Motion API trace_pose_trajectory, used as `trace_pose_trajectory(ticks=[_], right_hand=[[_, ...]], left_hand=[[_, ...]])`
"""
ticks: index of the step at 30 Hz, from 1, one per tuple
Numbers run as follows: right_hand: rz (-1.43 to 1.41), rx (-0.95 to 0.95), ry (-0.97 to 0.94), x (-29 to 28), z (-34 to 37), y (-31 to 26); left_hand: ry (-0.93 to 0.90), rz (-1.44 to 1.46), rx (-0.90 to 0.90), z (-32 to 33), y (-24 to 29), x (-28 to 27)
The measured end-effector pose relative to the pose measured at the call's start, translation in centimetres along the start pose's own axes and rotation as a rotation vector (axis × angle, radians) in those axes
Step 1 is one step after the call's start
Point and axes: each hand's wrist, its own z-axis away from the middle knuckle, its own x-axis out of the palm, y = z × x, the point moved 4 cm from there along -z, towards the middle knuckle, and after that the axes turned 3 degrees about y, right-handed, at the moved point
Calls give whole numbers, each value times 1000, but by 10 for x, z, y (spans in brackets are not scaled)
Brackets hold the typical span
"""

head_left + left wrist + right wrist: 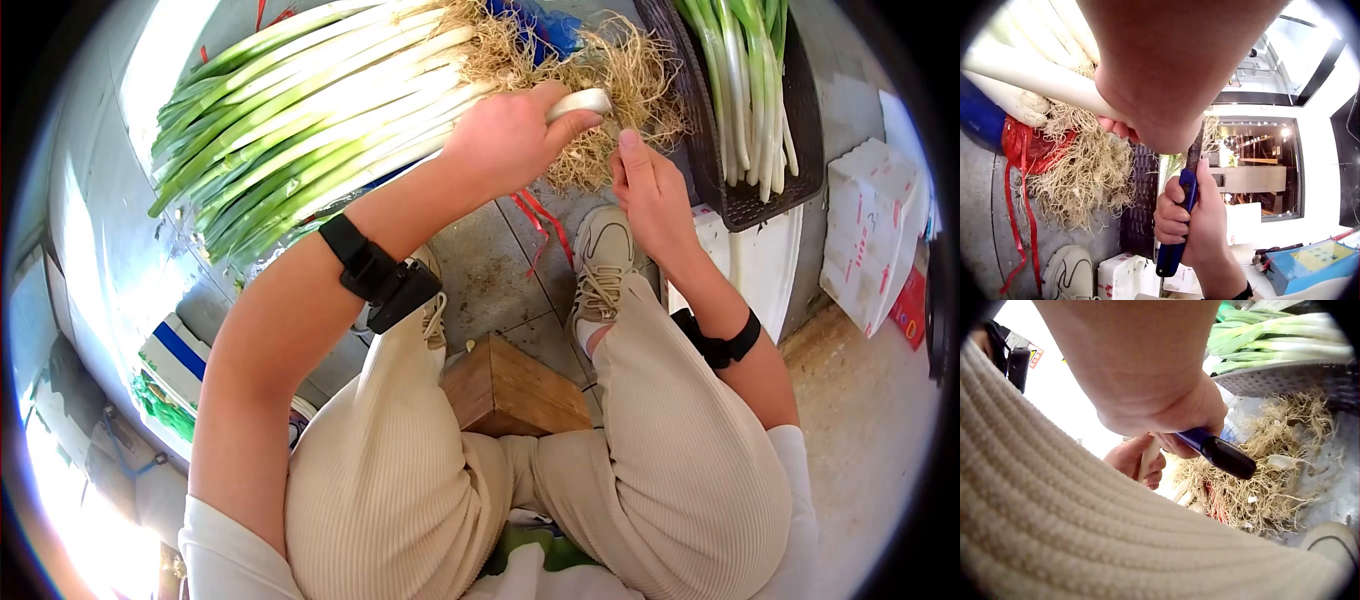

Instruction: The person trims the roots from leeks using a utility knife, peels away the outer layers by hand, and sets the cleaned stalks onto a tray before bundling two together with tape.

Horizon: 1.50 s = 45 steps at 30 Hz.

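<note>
Item, far left: leek pile [320, 110], laid side by side on the tiled floor [480, 250], green ends to the left, white shanks and roots to the right.

Item: left shoe [432, 300], on the floor beyond the near edge of the wooden block [515, 385].

Item: left hand [515, 130], mine, closed round one leek. Fingers curl about the white shank and the thumb lies along it. This held leek [585, 102] is up off the floor, over the right end of the pile; its pale end pokes out past my thumb, towards the right.

Item: red ribbon [540, 225], trailing on the floor between the shoes.

Item: blue plastic [552, 32], beside the roots at the far side.

Item: right shoe [603, 250], sole on the floor.

Item: root heap [635, 80], tan and tangled, beside the crate's left edge.

Item: right hand [655, 195], mine, closed round the blue handle of a knife [1179, 219], thumb extended along it towards the blade. The dark blade stands at the leek's end; whether it touches, I cannot tell.

Item: dark crate [708, 165], holding loose leeks [750, 90], white ends towards its near edge.

Item: white box [780, 262], at the crate's near edge.

Item, far right: printed carton [868, 235], white with red marks.
</note>
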Motion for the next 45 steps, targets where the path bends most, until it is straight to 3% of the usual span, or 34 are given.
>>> trace_pose_trajectory(ticks=[23, 32, 35, 40, 45], right_hand=[[86, -16, 23, -1, -2, 5], [186, -105, 131, -3, -10, 6], [114, -72, 111, -3, -13, 13], [-334, 63, -19, 8, -13, 17], [-502, 92, -99, 10, -17, 25]], left_hand=[[91, -46, 43, -3, -1, 5], [121, -96, 73, -6, 3, 10], [167, -90, 134, -7, 3, 10], [170, -97, 163, -7, 5, 7], [160, -128, 196, -8, 4, 5]])
